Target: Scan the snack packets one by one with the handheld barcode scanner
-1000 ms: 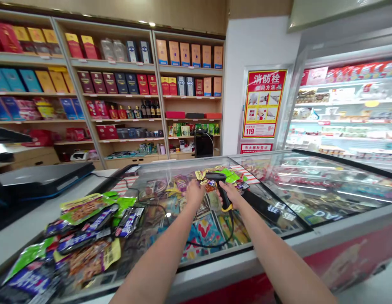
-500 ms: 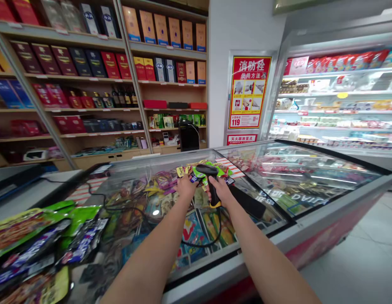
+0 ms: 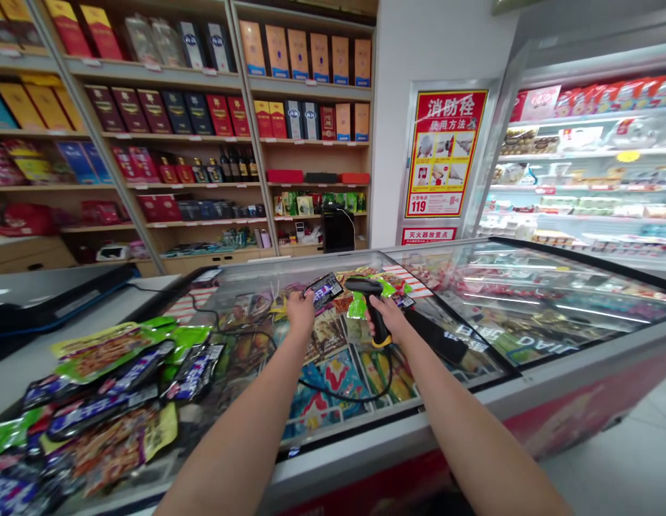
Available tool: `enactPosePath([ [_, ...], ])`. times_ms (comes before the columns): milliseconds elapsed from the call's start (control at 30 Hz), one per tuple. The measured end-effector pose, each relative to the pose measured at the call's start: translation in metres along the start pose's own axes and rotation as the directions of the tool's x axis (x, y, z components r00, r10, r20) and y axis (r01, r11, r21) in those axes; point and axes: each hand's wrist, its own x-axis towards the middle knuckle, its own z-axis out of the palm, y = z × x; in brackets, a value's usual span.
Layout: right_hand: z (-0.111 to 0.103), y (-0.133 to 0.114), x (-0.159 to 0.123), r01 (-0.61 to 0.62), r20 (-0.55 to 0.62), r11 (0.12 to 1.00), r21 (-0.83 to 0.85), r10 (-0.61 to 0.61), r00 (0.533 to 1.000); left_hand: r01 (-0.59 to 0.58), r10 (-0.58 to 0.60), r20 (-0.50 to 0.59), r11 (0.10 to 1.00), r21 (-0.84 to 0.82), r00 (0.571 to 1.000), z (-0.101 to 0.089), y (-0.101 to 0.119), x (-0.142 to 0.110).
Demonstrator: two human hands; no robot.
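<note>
My left hand is closed on a small dark snack packet, lifted above the glass lid of a chest freezer. My right hand grips the handle of a black barcode scanner, whose head points toward the packet. The scanner's black cable loops over the glass below my arms. A small heap of green and yellow packets lies on the lid just beyond the scanner.
A pile of snack packets covers the counter at my left. A dark laptop-like device sits further left. Shelves of boxed goods line the back wall. An open chiller stands at the right beside a red poster.
My left hand has lifted a dark packet out of the heap and drawn it leftward, next to the scanner head. The camera view swung right, then back left.
</note>
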Motion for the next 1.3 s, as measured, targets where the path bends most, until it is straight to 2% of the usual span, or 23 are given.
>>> enactPosePath([
  [133, 0.002, -0.001, -0.006, -0.038, 0.060, 0.998, -0.046, 0.040, 0.997, 0.037, -0.037, -0.012, 0.999, 0.018, 0.999, -0.012, -0.005, 0.000],
  [300, 0.002, 0.002, -0.008, -0.059, 0.091, 0.992, -0.115, 0.070, 0.993, 0.038, -0.037, -0.025, 0.998, 0.059, 0.999, -0.016, -0.002, -0.001],
  [600, 0.004, 0.004, -0.009, -0.063, 0.103, 0.985, -0.158, 0.080, 0.991, 0.054, -0.053, -0.016, 0.995, 0.084, 0.998, -0.023, 0.008, -0.004],
  [1000, 0.004, 0.010, -0.008, -0.068, 0.085, 0.989, -0.129, 0.079, 0.993, 0.063, -0.062, -0.018, 0.993, 0.095, 0.998, -0.022, 0.010, -0.006],
  [1133, 0.016, 0.013, -0.006, -0.078, 0.098, 0.988, -0.135, 0.092, 0.991, 0.045, -0.042, -0.024, 0.993, 0.110, 0.999, -0.045, 0.016, -0.003],
  [1300, 0.057, 0.008, -0.003, -0.107, 0.206, 0.984, -0.139, 0.135, 0.969, 0.053, -0.027, -0.158, 0.985, 0.162, 0.987, -0.110, 0.014, 0.011],
])
